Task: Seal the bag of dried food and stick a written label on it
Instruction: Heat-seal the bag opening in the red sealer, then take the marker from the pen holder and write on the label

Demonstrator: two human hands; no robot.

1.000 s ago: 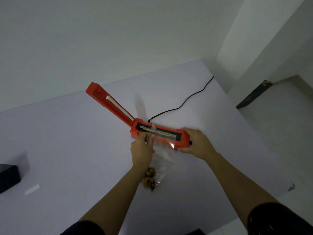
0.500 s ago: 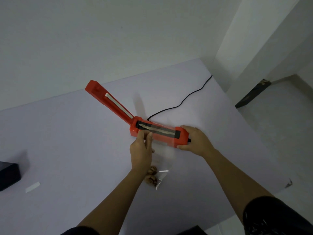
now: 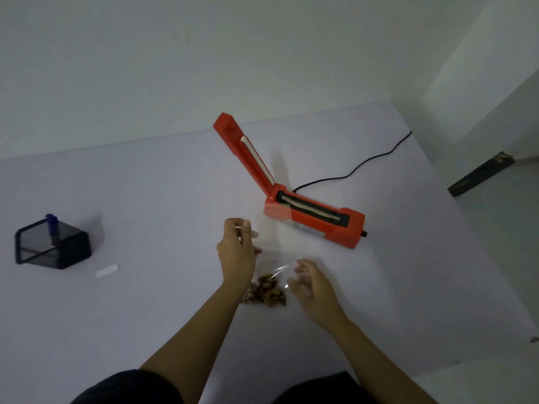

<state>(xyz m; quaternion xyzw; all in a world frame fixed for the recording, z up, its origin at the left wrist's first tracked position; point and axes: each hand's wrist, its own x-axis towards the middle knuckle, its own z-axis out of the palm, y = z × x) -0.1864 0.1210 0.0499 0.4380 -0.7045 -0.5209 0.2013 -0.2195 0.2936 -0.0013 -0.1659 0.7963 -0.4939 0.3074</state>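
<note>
A clear plastic bag (image 3: 280,252) with brown dried food (image 3: 267,293) at its bottom lies on the pale table between my hands. My left hand (image 3: 237,252) pinches the bag's upper left corner. My right hand (image 3: 310,284) hovers blurred beside the bag's right side, fingers apart, holding nothing. The red heat sealer (image 3: 315,221) stands just beyond the bag with its lid (image 3: 243,150) raised. A small white label strip (image 3: 107,270) lies on the table to the left.
A black mesh pen holder (image 3: 54,246) with a blue pen (image 3: 51,223) stands at the far left. The sealer's black cord (image 3: 364,164) runs back right toward the table edge. The table's right edge (image 3: 466,217) drops to the floor.
The bag's mouth has come off the sealer bar toward me. My right hand has let go of the sealer's end and moved beside the bag. The view has shifted left.
</note>
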